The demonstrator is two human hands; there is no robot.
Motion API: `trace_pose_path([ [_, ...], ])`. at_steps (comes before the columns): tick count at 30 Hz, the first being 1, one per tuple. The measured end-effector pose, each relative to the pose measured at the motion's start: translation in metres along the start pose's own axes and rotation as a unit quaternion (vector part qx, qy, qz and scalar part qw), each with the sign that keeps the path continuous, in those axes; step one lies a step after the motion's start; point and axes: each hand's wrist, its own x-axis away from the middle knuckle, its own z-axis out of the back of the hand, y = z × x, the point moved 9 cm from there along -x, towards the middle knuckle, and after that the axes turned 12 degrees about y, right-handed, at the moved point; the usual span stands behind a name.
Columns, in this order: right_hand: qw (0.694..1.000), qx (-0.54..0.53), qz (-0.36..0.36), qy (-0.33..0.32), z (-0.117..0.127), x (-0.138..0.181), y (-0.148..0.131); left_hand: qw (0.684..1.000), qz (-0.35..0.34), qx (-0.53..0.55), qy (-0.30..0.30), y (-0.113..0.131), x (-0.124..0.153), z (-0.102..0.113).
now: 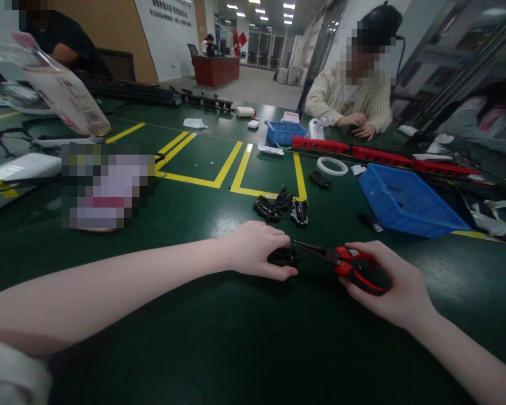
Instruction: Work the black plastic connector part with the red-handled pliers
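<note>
My left hand [257,250] is closed around a small black plastic part [283,257], just above the green tabletop or resting on it; I cannot tell which. Red-handled needle-nose pliers [341,260] are gripped in my right hand [392,281]. Their dark jaws point left, and the tip is close to the black part, slightly apart from it. Beyond my left hand lie several similar black parts [267,207] in a loose cluster, with another single black part [320,180] farther right.
A blue bin [409,199] stands right of the pliers, with a smaller blue bin [284,134] behind. A white tape roll [332,165] lies near a long red strip [362,153]. At left are a phone [116,188] and a bottle [67,95]. A person [349,101] sits across the table.
</note>
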Motion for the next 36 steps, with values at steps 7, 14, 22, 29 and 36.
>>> trace_pose_path([
  [7,0.999,-0.010,0.021,-0.028,-0.006,0.005,-0.004,1.000,-0.011,-0.006,0.002,0.000,0.000,0.000],
  [14,0.999,-0.022,0.025,-0.031,-0.007,0.005,-0.005,1.000,-0.018,-0.013,-0.010,0.002,0.000,-0.001],
  [22,0.999,-0.039,-0.019,-0.026,-0.007,0.006,-0.005,0.999,-0.024,-0.027,-0.032,0.002,-0.001,-0.004],
  [29,0.998,-0.052,-0.024,-0.039,-0.010,0.005,-0.007,0.999,-0.032,-0.010,-0.030,0.002,0.001,-0.005],
  [36,0.998,-0.029,0.006,-0.050,-0.011,0.006,-0.011,0.999,-0.038,-0.004,-0.008,0.002,0.002,-0.003],
])
